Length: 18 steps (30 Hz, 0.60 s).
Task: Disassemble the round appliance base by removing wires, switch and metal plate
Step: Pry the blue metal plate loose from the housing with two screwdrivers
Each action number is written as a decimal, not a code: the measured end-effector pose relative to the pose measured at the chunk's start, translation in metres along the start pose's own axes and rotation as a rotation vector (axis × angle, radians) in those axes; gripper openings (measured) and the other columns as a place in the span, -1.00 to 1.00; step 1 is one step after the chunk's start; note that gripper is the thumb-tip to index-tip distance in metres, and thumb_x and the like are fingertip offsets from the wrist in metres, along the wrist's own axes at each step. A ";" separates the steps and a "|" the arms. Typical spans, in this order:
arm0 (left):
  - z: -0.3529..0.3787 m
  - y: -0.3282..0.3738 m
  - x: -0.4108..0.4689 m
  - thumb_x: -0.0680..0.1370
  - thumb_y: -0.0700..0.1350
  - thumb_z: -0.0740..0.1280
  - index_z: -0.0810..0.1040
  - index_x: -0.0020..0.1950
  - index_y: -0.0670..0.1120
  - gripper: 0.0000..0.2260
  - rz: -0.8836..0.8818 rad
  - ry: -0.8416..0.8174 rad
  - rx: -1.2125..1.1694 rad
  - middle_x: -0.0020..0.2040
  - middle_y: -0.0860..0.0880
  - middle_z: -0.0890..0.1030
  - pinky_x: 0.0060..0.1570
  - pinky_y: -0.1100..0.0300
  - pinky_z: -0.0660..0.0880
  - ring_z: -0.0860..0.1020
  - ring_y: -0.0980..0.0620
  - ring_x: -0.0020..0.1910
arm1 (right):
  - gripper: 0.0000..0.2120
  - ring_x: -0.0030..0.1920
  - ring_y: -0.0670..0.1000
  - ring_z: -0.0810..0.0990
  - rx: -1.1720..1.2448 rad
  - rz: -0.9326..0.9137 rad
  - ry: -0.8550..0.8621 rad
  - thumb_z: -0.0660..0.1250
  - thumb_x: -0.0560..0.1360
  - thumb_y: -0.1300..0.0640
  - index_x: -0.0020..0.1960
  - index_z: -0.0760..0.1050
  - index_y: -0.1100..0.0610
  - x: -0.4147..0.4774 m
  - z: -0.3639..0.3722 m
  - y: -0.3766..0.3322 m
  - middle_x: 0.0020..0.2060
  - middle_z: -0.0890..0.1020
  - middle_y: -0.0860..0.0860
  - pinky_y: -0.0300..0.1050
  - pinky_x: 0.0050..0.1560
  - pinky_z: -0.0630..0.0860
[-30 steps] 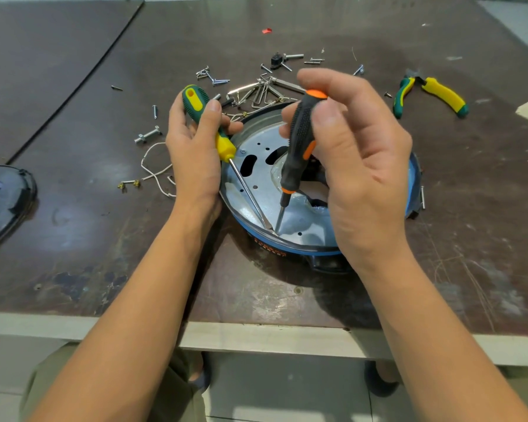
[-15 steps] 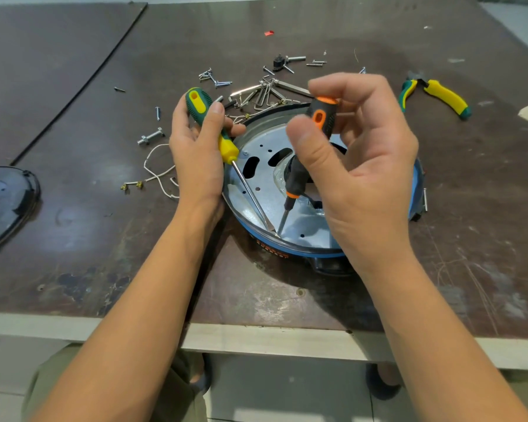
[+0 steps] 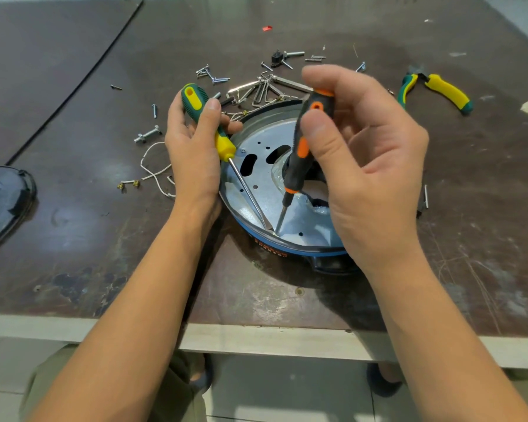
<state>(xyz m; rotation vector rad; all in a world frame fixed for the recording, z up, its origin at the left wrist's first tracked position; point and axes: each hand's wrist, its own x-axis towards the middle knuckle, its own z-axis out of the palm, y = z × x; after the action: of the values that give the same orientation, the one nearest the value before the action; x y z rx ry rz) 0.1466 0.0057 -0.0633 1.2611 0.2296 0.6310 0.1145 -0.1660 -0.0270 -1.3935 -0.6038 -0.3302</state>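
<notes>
Gripping green-yellow screwdriver (image 3: pixel 200 111) in left hand (image 3: pixel 192 156), fingers curled round handle. Pinching black-orange screwdriver (image 3: pixel 301 150) between right hand (image 3: pixel 375 169) thumb and fingertips. Both tips on metal plate (image 3: pixel 258 196) inside round appliance base (image 3: pixel 287 250), mid-desk toward near edge. Loose wires (image 3: pixel 151 173) left of base.

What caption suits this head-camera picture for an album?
Left hand with green-yellow screwdriver, right hand with black-orange screwdriver, tips side by side at the near edge of the metal plate.
</notes>
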 end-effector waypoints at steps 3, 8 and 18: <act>0.001 0.001 0.000 0.65 -0.22 0.28 0.38 0.36 -0.29 -0.69 0.006 0.001 0.003 -0.08 -0.22 0.45 0.03 0.03 0.59 0.53 -0.15 -0.09 | -0.69 0.04 0.13 0.68 0.135 0.087 0.000 0.14 0.65 0.38 0.34 0.49 0.22 -0.001 -0.001 -0.001 0.06 0.66 0.15 -0.05 0.02 0.62; 0.000 0.001 0.000 0.66 -0.21 0.27 0.38 0.38 -0.30 -0.68 0.020 0.005 0.036 -0.10 -0.20 0.48 -0.01 0.13 0.58 0.56 -0.01 -0.16 | -0.80 -0.08 -0.04 0.59 0.039 0.030 -0.037 0.33 0.63 0.29 0.25 0.52 0.21 0.002 0.004 -0.005 0.00 0.57 0.09 -0.15 -0.09 0.57; -0.001 -0.001 0.001 0.64 -0.19 0.30 0.40 0.36 -0.26 -0.68 0.006 0.001 0.015 -0.13 -0.15 0.51 -0.02 0.09 0.58 0.59 -0.03 -0.15 | -0.78 0.05 -0.04 0.60 0.050 -0.013 -0.036 0.25 0.66 0.32 0.29 0.51 0.22 0.000 0.002 -0.005 0.11 0.61 0.22 -0.20 0.02 0.55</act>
<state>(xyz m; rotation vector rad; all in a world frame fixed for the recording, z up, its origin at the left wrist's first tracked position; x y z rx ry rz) 0.1471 0.0069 -0.0645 1.2766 0.2314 0.6359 0.1117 -0.1643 -0.0229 -1.3509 -0.6474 -0.2992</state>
